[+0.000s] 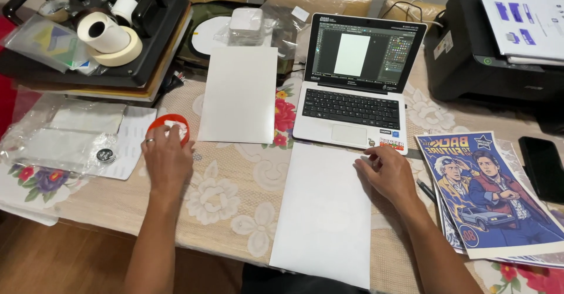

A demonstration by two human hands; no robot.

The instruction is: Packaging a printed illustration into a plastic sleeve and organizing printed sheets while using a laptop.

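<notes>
1. Left hand (166, 154) first: my fingers are curled down over the red tape roll (168, 127), gripping its near rim where it lies flat on the flowered tablecloth (226, 203).
2. My right hand (389, 171) rests palm down, fingers spread and holding nothing, on the right edge of the white sheet (325, 211) in front of me.
3. That sheet lies with its long axis running away from me, its far end just short of the laptop (358, 79) and its near end hanging over the table edge.
4. The tape roll sits well to the left of this sheet, so my left hand is the nearer one to the roll and my right is the one already on the paper.
5. A second white sheet (239, 94) lies farther off, between the roll and the laptop, also lengthwise away from me.
6. To my right, a colourful poster (490, 197) in blue and red with two drawn figures and a car lies partly over other prints; a black phone (543, 167) is beside it.
7. Far left, beige tape rolls (111, 41) sit on a black press (106, 29); clear plastic bags (64, 135) lie below.
8. A black printer (499, 41) stands at far right.
</notes>
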